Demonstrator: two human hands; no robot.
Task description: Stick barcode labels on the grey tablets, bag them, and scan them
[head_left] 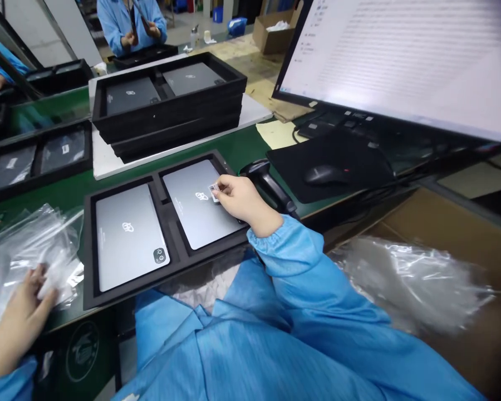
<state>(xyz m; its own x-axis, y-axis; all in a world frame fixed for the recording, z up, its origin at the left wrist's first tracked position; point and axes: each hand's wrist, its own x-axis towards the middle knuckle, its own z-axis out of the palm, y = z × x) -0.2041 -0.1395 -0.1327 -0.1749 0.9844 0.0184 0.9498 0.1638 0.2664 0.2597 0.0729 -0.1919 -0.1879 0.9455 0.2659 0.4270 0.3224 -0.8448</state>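
Observation:
My right hand (246, 201) pinches a small white label (213, 192) with dark print between thumb and fingertips, just over the back of a silver tablet (192, 223). This tablet lies in the right compartment of a black foam tray (179, 245). A second silver tablet (127, 256), logo and camera block facing up, fills the left compartment. At the left edge, my left hand (23, 312) has its fingers curled into clear plastic bags (33, 239); the bags partly blur its fingertips.
Stacked black trays (171, 125) with tablets stand behind on a white board (254, 111). Bagged tablets lie in another tray (37, 159). Right of my tray are a barcode scanner (273, 184), a mouse (325, 174) and a monitor (379, 67). A co-worker (112, 22) is across the bench.

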